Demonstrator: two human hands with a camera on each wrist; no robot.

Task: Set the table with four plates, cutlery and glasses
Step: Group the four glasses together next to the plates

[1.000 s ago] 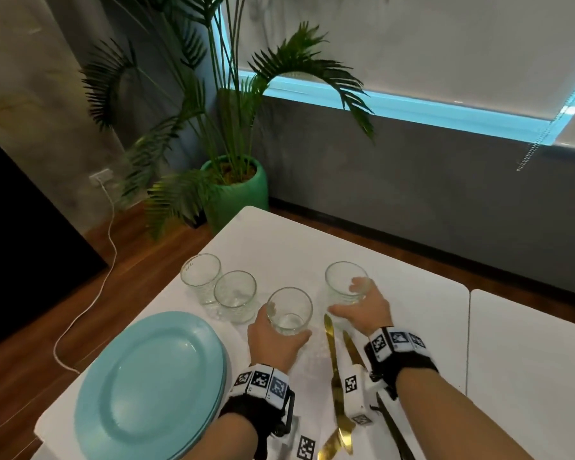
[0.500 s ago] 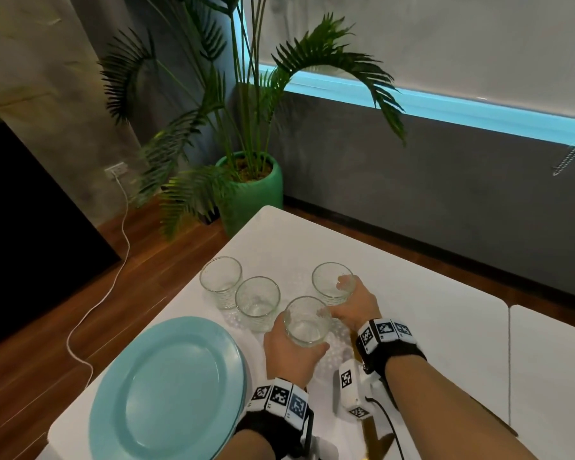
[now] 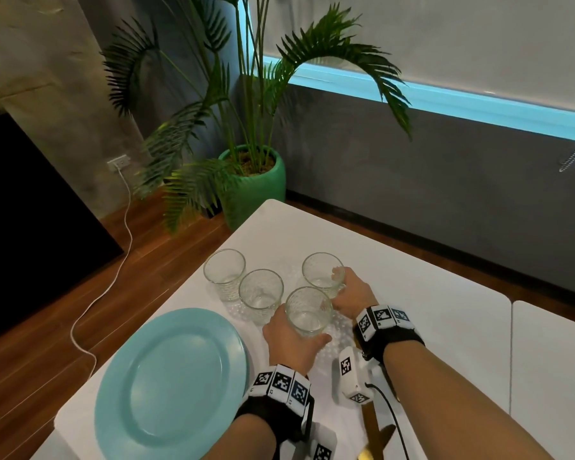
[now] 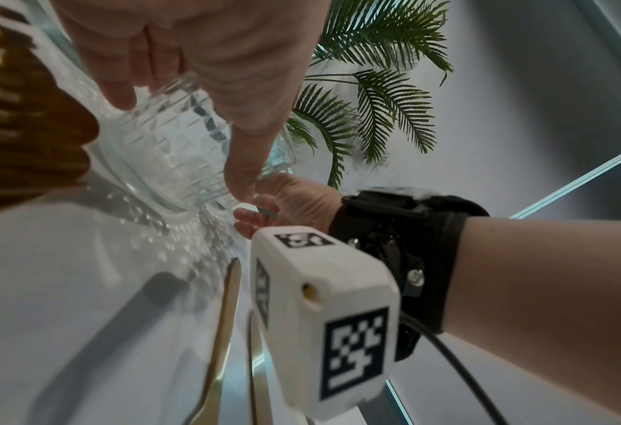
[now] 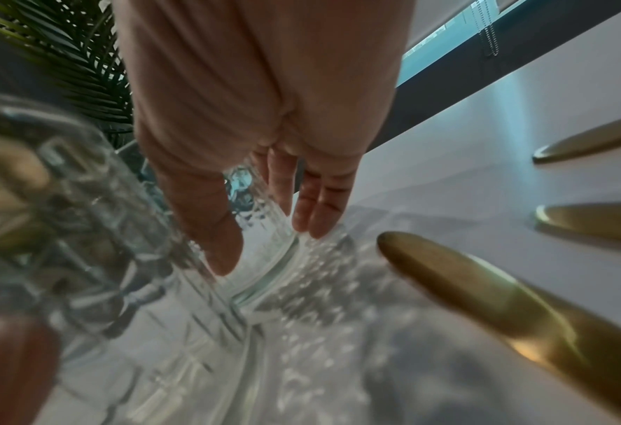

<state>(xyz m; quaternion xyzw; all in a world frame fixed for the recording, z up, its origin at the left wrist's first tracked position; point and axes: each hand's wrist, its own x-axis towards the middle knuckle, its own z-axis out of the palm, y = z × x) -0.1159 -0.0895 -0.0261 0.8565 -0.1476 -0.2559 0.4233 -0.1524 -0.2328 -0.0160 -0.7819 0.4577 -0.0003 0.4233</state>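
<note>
Four clear cut glasses stand grouped on the white table (image 3: 445, 293). My left hand (image 3: 292, 340) grips the nearest glass (image 3: 307, 312) from the near side; in the left wrist view its fingers (image 4: 243, 161) wrap the patterned wall of that glass (image 4: 170, 149). My right hand (image 3: 349, 293) holds the glass behind it (image 3: 322, 273) by its right side, thumb at the rim, and the right wrist view shows its fingers (image 5: 319, 207) against that glass (image 5: 265, 235). A stack of pale blue plates (image 3: 170, 393) lies at the near left. Gold cutlery (image 3: 375, 433) lies under my right forearm.
Two more glasses (image 3: 224, 273) (image 3: 261, 292) stand just left of the held ones. A potted palm (image 3: 253, 180) stands beyond the table's far corner. A seam (image 3: 510, 360) splits off a second tabletop at the right. Gold handles (image 5: 519, 302) lie close to my right hand.
My right hand has slid its glass leftward, closer to the glass in my left hand. Both hands keep their hold. The head view has shifted a little.
</note>
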